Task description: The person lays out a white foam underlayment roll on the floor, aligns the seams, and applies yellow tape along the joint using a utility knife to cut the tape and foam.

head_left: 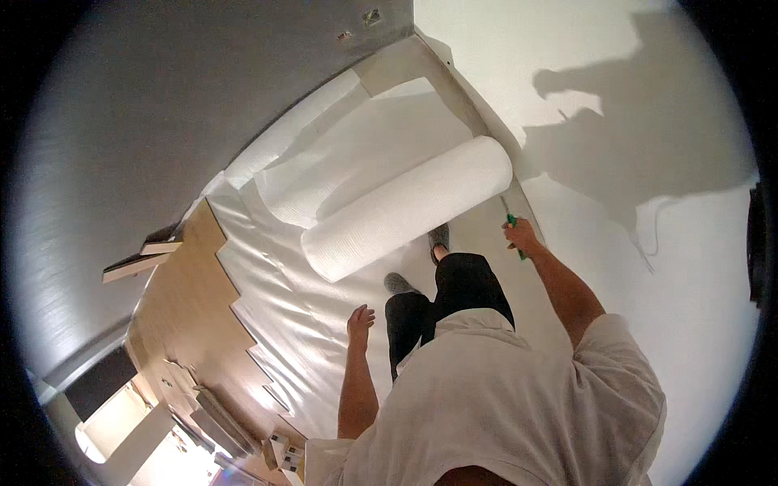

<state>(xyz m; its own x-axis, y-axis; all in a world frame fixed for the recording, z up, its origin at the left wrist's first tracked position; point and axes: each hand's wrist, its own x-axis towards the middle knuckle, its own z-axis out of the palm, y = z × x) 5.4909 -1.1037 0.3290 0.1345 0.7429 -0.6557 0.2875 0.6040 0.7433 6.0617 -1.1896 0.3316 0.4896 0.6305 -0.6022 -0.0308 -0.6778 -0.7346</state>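
Note:
My right hand (521, 236) is closed around a green-handled knife (511, 219), its thin end pointing away from me beside the right wall. A thick roll of white foam underlay (409, 206) lies slantwise on the floor just ahead of my feet, and its right end is near the knife. From the roll, a loose white sheet (365, 146) spreads toward the far corner. My left hand (361, 320) hangs at my left side, holding nothing, with its fingers loosely bent and apart. Neither hand touches the roll.
Laid wood-look floor planks (186, 283) with a stepped edge run along the left. Two loose planks (142, 261) lean by the grey wall (162, 105). A stack of boards (223, 421) lies at lower left. The white wall (648, 162) rises close on my right.

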